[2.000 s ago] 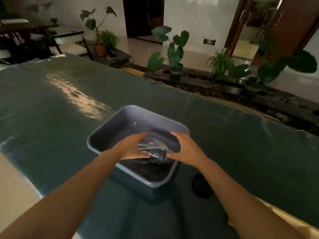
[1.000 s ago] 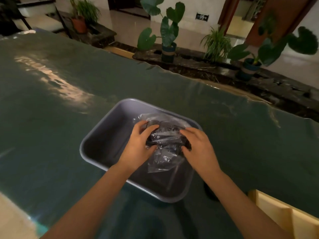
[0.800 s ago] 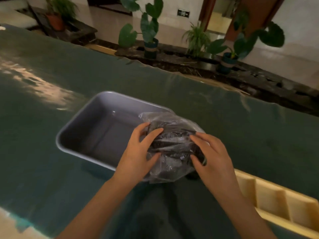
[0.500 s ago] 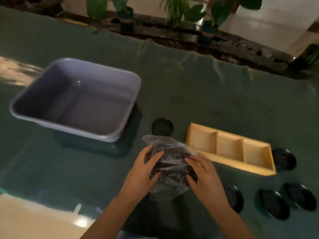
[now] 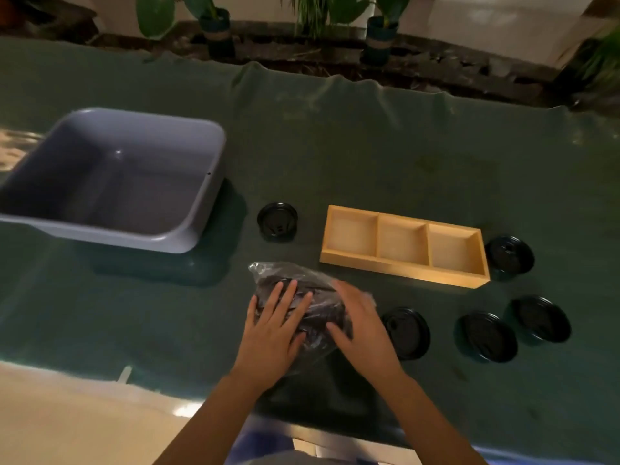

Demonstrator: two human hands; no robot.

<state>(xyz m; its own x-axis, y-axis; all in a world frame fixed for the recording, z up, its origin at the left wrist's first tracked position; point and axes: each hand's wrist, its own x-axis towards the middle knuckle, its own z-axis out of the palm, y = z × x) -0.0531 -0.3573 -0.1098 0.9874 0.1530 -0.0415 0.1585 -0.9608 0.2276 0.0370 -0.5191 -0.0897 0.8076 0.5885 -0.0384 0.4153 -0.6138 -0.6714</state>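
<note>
A clear plastic bag point(image 5: 280, 274) stuffed with black lids lies on the green cloth near the table's front edge. My left hand point(image 5: 271, 330) holds its left side, fingers spread over the top. My right hand point(image 5: 364, 330) holds its right side, thumb on the near face. A grey plastic tub point(image 5: 214, 182) stands at the left with nothing in it. A wooden tray point(image 5: 402, 267) with three compartments, all bare, sits to the right of the bag.
Loose black lids lie on the cloth: one point(image 5: 277, 221) between tub and tray, one point(image 5: 407, 332) beside my right hand, several point(image 5: 486, 337) further right. Potted plants point(image 5: 214, 25) line the floor past the far edge.
Both hands lifted the bag out of the tub and carried it right and toward me, down to the cloth. The view swung right, revealing the tray and lids.
</note>
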